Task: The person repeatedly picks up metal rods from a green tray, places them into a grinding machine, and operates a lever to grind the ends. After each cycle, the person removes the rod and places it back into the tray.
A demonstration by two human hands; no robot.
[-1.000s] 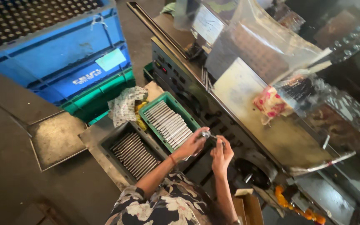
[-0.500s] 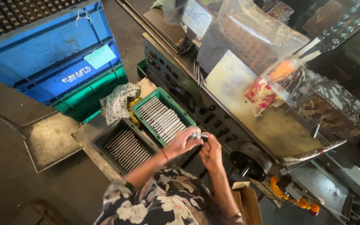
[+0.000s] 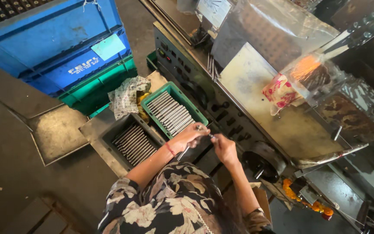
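Together, left hand [image 3: 190,138] and right hand [image 3: 224,148] grip a thin metal rod [image 3: 184,151].

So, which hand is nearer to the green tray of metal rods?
Left. The left hand is just beside the green tray's near corner, holding a thin metal rod; the right hand is farther out, toward the machine.

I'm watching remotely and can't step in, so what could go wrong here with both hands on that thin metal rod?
1. The metal rod is pinched only at its upper end between the left hand and right hand; it could slip and fall outside the green tray.
2. Both hands work close to the machine's control panel; a knob might get bumped.
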